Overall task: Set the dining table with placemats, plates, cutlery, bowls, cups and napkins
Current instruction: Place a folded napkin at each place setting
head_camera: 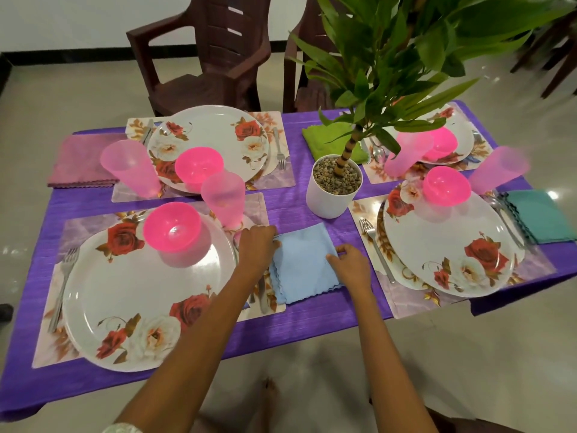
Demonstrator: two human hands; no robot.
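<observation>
Both forearms reach in from the near edge of the table [281,320] and meet over the blue napkin [304,260], which lies flat on the purple cloth just in front of the white plant pot [332,195], between the two nearer placemats. The left hand [256,245] comes in palm down with the wrist slightly bent; its fingers curl over the napkin's far left corner and seem to pinch the cloth there, though the fingertips are hidden under the knuckles. The right hand [351,265] sits at the napkin's right edge, knuckles up, fingers curled with their tips on the fabric; whether they pinch or only press cannot be told. Left of the napkin lies the nearest plate [131,295], printed with roses, carrying a pink bowl [171,226]; a pink cup [223,198] stands beyond the left hand, left of the pot. Right of the napkin a fork [376,248] lies beside another rose plate [449,242]. A green napkin [327,139] lies behind the pot.
</observation>
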